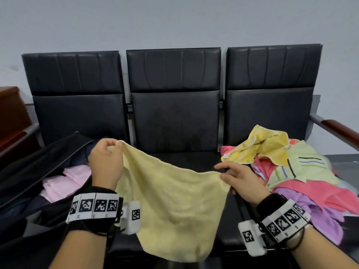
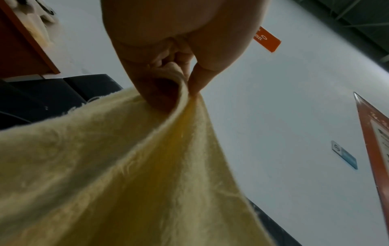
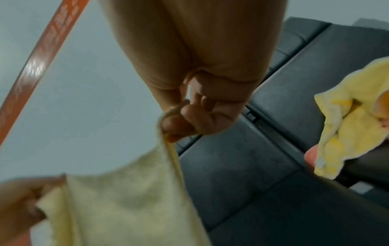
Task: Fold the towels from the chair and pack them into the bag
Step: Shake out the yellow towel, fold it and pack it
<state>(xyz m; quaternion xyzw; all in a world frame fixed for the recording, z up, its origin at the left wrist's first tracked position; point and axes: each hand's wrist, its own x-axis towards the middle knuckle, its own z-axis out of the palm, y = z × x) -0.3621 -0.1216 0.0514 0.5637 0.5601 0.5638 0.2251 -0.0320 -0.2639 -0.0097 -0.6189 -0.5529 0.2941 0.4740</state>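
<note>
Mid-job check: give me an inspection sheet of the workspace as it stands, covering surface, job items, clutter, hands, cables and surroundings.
Surface: black three-seat bench; middle seat bare behind the held towel.
Job's things: pale yellow towel held spread in the air over the middle seat; open black bag on the left seat with folded pink towels inside; pile of unfolded towels on the right seat.
Clutter: nothing seen.
Grippers: left hand pinches one upper corner of the yellow towel, right hand the other.
Cables: nothing seen.
Surroundings: grey wall; brown wooden furniture at far left; orange signs in the wrist views.
</note>
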